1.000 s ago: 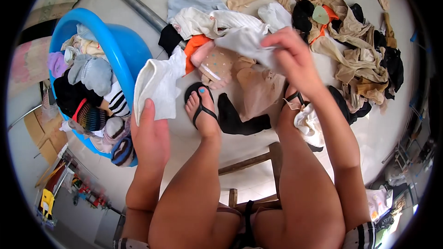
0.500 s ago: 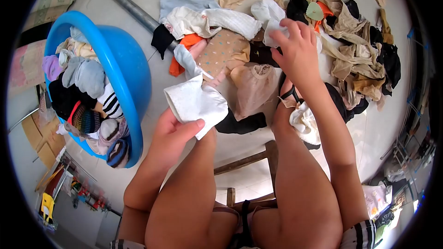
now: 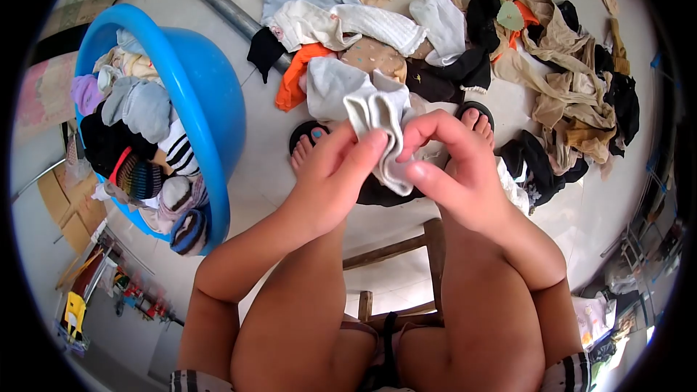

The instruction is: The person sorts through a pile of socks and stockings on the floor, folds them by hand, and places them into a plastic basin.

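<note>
- I see two knees nearest me, with one wooden frame [image 3: 433,254] low between them.
- My left hand [image 3: 319,181] has its grip closed, thumb pressing the cuff of the pale sock [image 3: 381,127] against the fingers.
- My right hand [image 3: 468,174] is loosely curled at the opposite cuff edge, index fingertip against it and thumb close by; I cannot tell if it pinches.
- That pale sock is up between both hands, above the floor [image 3: 268,149]; its folds hide whether it is one or two.
- Past the hands I count two feet in two black flip-flops, left foot [image 3: 302,152] and right foot [image 3: 477,122], with floor showing between them.
- One blue basin [image 3: 207,80] is on my left, holding many bundles, too overlapped to total: one lilac [image 3: 88,94], one black-and-white striped [image 3: 180,151]. A bare strip runs between its outer wall and the left foot.
- Beyond the feet is a loose band of socks: one orange sock [image 3: 301,76] by one metal pole [image 3: 218,11], one ribbed white sock [image 3: 385,29].
- One broad heap of tan stockings [image 3: 570,98] fills the right, its edge ragged with black pieces; a narrow floor gap lies left of it.
- Far right, one wooden-handled brush [image 3: 618,51] lies just beyond the heap.
</note>
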A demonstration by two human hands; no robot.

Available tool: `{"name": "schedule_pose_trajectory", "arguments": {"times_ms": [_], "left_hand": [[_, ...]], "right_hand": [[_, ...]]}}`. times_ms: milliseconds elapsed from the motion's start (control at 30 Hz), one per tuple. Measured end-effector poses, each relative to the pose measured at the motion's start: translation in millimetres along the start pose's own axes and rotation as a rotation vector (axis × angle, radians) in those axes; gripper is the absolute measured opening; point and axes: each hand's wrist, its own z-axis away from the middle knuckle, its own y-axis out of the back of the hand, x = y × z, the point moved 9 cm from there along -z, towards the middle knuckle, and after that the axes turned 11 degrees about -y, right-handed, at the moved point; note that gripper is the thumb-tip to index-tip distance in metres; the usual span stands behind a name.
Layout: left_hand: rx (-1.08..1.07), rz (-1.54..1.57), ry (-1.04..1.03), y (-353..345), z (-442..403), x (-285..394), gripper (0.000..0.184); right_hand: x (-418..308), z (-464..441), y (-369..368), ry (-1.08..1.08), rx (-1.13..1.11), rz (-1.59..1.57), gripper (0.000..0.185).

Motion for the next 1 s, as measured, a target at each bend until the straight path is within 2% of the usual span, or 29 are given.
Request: {"name": "schedule_pose_trajectory", "arguments": {"times_ms": [67, 133, 200, 267, 333, 400, 467, 500, 533, 600, 633, 700, 733, 800, 833, 867, 900, 933, 1000], "left_hand": [[0.027, -0.003, -0.015, 2.2, 4.3, -3.7, 0.029], [-0.074, -0.167, -0.016, 1.5, 7.9, -7.4, 0.028], [-0.08, -0.209, 0.018, 6.0, 9.1, -16.8, 0.028], [-0.037, -0.286, 0.084, 14.0, 10.7, -23.6, 0.023], [-0.049, -0.227, 0.075, 8.2, 9.2, -20.0, 0.022], [-0.062, -0.168, 0.067, 3.5, 7.4, -20.2, 0.021], [-0.204, -0.687, -0.348, -11.0, 3.9, 8.8, 0.021], [-0.193, -0.784, -0.265, -7.9, 4.5, 2.6, 0.025], [-0.194, -0.783, -0.266, -9.4, 7.1, -1.3, 0.025], [0.113, -0.166, -0.042, 12.3, 11.5, -29.3, 0.027], [0.064, -0.335, -0.075, 15.4, 9.0, -21.9, 0.031], [0.206, 0.269, -0.146, 16.9, 7.9, -11.9, 0.038], [0.248, 0.558, -0.175, 22.6, 3.7, -3.1, 0.041], [0.228, 0.889, -0.016, 27.1, -5.4, 8.6, 0.043], [0.149, 0.881, -0.044, 14.6, -6.6, 25.9, 0.041], [0.145, 0.885, -0.045, 10.7, -2.8, 24.4, 0.041], [0.078, 0.484, -0.082, 8.4, 2.0, 23.7, 0.04], [0.108, 0.528, -0.025, 4.1, 1.2, 14.4, 0.039], [0.129, 0.576, 0.03, -2.6, 2.1, 2.9, 0.038]], "right_hand": [[34.7, 0.7, -14.8, -0.341, -0.089, -0.171, 0.017], [38.4, 2.1, -18.9, -0.318, -0.089, -0.154, 0.017], [43.3, 4.4, -26.5, -0.337, -0.156, -0.056, 0.017], [44.3, 4.7, -24.6, -0.313, -0.107, -0.066, 0.02], [59.1, 8.0, -29.4, -0.491, -0.171, -0.251, 0.022], [63.9, 6.1, -28.4, -0.447, -0.154, -0.161, 0.022], [62.3, 4.8, -27.1, -0.402, -0.139, -0.071, 0.022], [57.1, 3.0, -26.0, -0.361, -0.117, 0.002, 0.022], [52.6, 1.6, -24.7, -0.319, -0.096, 0.076, 0.021], [57.0, 1.7, -26.2, -0.312, -0.108, -0.001, 0.019], [64.1, 2.8, -26.8, -0.365, -0.111, -0.239, 0.019], [69.6, 3.8, -27.9, -0.469, -0.119, -0.721, 0.022], [63.6, 2.5, -35.3, -0.545, -0.178, -1.28, 0.028], [46.7, 5.9, -48.6, -0.622, -0.366, -1.574, 0.032], [39.7, 7.5, -60.0, -0.644, -0.469, -1.635, 0.031], [37.0, 4.8, -62.7, -0.627, -0.438, -1.579, 0.03], [26.9, -3.0, -51.9, -0.498, -0.405, -1.475, 0.026], [14.3, -11.7, -39.4, -0.37, -0.37, -1.369, 0.024], [12.9, -21.7, -18.6, -0.303, -0.183, -1.146, 0.018]]}}
